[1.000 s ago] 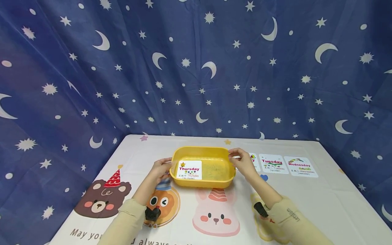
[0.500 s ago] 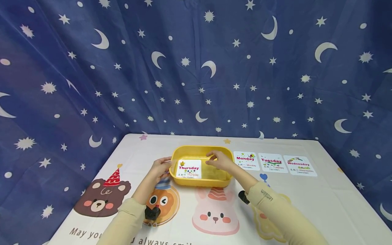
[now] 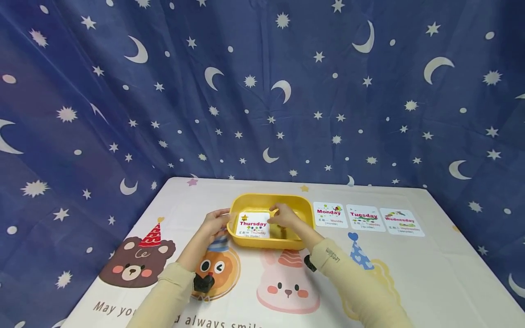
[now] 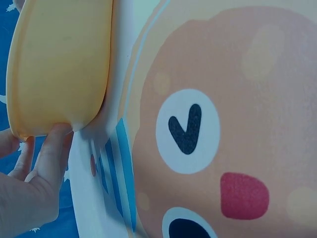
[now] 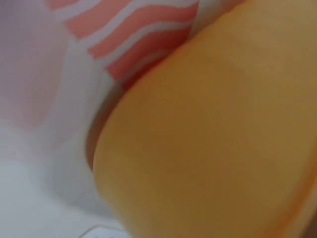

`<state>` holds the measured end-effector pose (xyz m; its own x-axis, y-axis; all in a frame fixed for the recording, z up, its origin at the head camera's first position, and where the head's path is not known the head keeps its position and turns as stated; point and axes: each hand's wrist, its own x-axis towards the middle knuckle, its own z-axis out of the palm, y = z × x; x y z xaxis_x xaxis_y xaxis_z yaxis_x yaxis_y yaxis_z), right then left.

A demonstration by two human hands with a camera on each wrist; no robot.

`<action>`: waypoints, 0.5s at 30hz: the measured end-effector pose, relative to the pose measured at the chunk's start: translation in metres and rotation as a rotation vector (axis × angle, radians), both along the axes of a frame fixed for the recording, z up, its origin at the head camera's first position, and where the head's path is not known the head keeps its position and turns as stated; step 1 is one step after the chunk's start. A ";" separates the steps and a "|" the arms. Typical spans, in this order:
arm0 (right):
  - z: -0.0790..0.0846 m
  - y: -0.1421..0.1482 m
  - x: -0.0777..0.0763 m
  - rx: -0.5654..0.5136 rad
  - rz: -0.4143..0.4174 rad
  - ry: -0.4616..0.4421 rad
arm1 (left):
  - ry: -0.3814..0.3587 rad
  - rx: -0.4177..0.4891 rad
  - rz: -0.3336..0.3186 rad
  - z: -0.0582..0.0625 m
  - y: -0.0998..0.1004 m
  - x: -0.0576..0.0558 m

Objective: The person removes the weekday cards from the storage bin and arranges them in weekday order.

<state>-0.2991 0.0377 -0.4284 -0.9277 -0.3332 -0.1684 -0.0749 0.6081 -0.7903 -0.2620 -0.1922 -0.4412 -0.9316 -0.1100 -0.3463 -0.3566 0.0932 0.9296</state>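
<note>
A shallow yellow plastic tray point(image 3: 293, 244) sits near the far side of the table. My left hand point(image 3: 216, 224) holds its left end, thumb at the rim; in the left wrist view the fingers press the outer wall. Inside the tray, at its left, leans a white card reading "Thursday" point(image 3: 253, 224). My right hand point(image 3: 284, 216) reaches over the tray's front wall, with thumb and forefinger parted at the card's right edge. The right wrist view shows mostly the tray's outer wall point(image 5: 208, 134); the right fingers are hidden there.
Right of the tray, cards reading Monday point(image 3: 330, 215), Tuesday point(image 3: 366, 218) and Wednesday point(image 3: 402, 222) lie in a row. A white tablecloth point(image 3: 443, 273) with cartoon animals covers the table. Behind hangs a blue curtain point(image 3: 246, 136) with moons and stars.
My right hand has left the tray's right rim and moved left into the tray, up to the Thursday card. The Monday card is uncovered by this. My left hand stays on the tray.
</note>
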 end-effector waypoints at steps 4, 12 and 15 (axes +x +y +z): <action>-0.009 -0.008 -0.004 -0.005 -0.051 -0.028 | 0.003 -0.006 0.008 -0.001 0.001 0.000; -0.045 -0.019 -0.025 -0.009 -0.120 -0.082 | 0.011 0.006 -0.011 0.000 0.000 0.003; -0.074 -0.016 -0.045 0.006 -0.085 -0.030 | 0.014 0.004 -0.012 0.001 0.001 0.002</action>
<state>-0.3440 0.0222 -0.5029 -0.9471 -0.2526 -0.1979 0.0003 0.6158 -0.7879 -0.2598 -0.1910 -0.4397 -0.9376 -0.0980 -0.3336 -0.3424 0.0937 0.9349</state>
